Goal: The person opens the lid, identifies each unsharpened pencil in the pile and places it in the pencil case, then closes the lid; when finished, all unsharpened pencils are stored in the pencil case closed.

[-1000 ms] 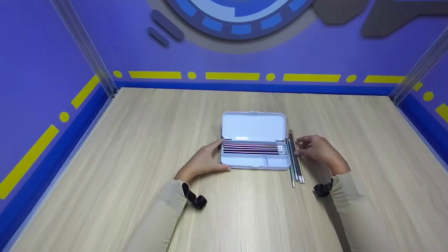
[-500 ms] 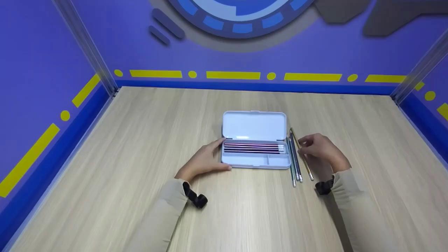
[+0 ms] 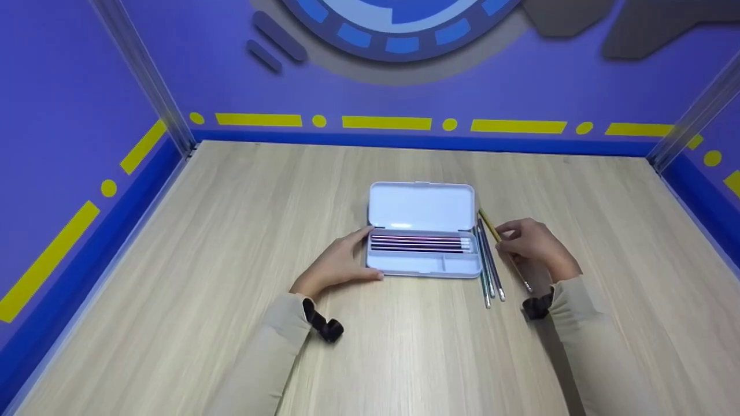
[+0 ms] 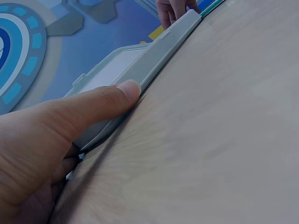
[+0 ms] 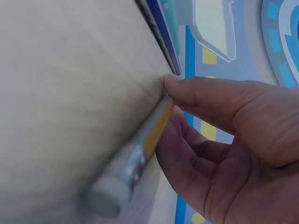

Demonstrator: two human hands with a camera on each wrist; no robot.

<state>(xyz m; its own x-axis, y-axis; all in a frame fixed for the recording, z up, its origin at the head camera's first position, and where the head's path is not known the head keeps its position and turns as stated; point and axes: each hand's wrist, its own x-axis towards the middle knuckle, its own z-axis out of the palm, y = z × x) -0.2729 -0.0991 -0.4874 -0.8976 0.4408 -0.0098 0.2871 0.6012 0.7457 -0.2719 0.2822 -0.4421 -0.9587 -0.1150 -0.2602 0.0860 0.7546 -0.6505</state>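
Note:
A white pencil case (image 3: 404,266) lies with its lid (image 3: 422,206) raised, several purple pencils (image 3: 419,245) side by side in its rear compartment. My left hand (image 3: 335,263) holds the case's left end, thumb along the front wall and fingers at the back corner; those fingers are mostly hidden in the left wrist view. Just right of the case, my right hand (image 3: 532,245) pinches a yellow pencil (image 3: 488,224) between thumb and fingers. In the right wrist view the pencil's white eraser (image 5: 108,198) points toward the camera.
Between the case and my right hand lie several other pencils (image 3: 491,268), dark and green, erasers toward me. The wooden tabletop (image 3: 277,190) meets blue-purple wall panels (image 3: 399,104) at the back and sides. A black strap (image 3: 330,330) sits on my left wrist.
The yellow pencil has been drawn away from the other pencils to the right, its eraser end swinging outward. My right hand has shifted slightly right with it; my left hand stays on the case.

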